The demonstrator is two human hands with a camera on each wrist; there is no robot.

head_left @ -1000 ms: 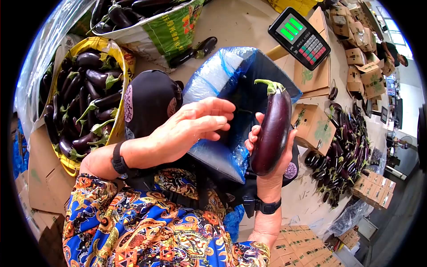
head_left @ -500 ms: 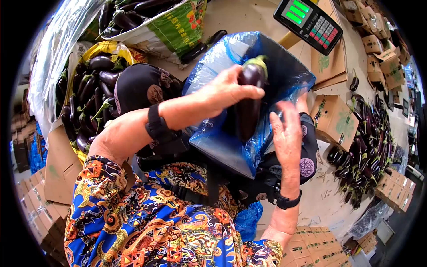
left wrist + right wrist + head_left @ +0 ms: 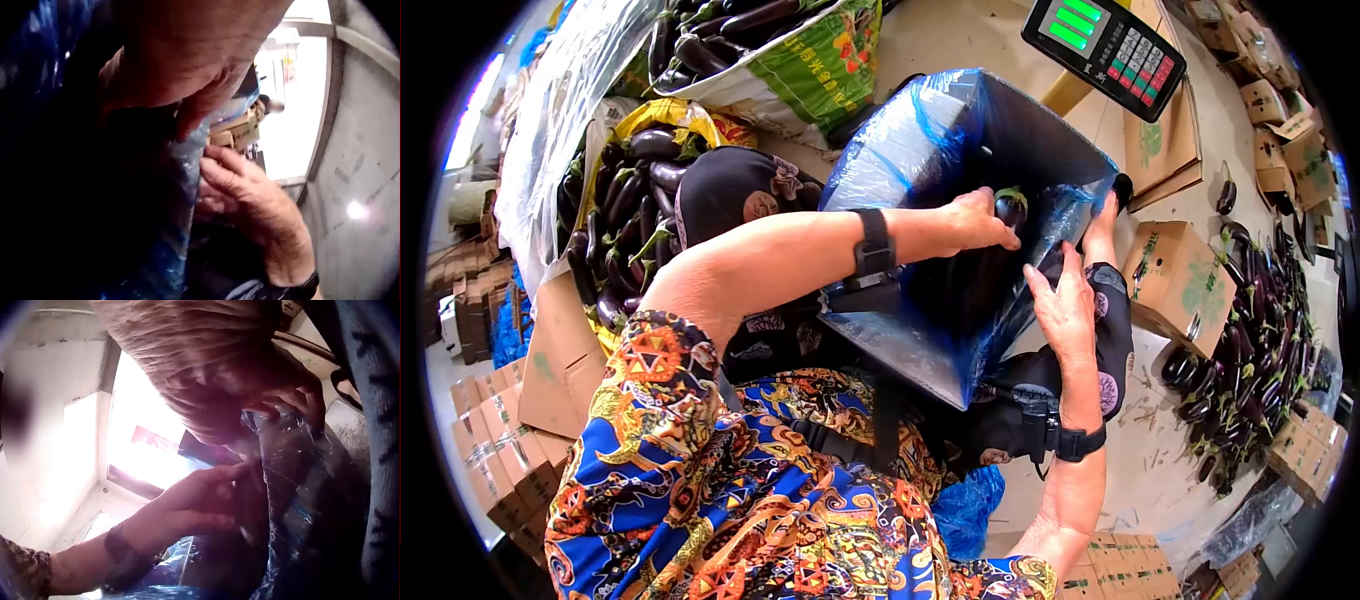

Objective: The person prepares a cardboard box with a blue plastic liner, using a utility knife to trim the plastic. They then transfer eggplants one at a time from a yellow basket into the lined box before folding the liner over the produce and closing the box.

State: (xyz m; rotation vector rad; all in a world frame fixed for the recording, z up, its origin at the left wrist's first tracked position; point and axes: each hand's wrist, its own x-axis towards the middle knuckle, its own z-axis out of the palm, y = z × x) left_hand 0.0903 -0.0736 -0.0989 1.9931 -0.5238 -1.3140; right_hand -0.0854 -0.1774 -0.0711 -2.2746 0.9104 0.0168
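Observation:
A dark purple eggplant (image 3: 1011, 207) with a green cap is down inside a box (image 3: 1040, 125) lined with blue plastic film. My left hand (image 3: 978, 222) grips it near the cap end, thumb and fingers on either side; its lower part fades into the box's shadow. At the box's right side, my right hand (image 3: 1064, 308) holds the rim. In the right wrist view its fingers (image 3: 300, 403) bend over the edge of the blue plastic liner (image 3: 294, 450). The left wrist view shows the same rim between the two hands, with a very dark interior.
A scale display (image 3: 1105, 50) stands beyond the box. A yellow sack (image 3: 670, 110) and a green-and-white sack (image 3: 800, 75), both full of eggplants, are at left. Rightward are a cardboard box (image 3: 1180, 285) and an eggplant pile (image 3: 1250, 350). My knees flank the lined box.
The eggplant passed from my right hand to my left, then went down into the lined box. My right hand moved to the box's right rim.

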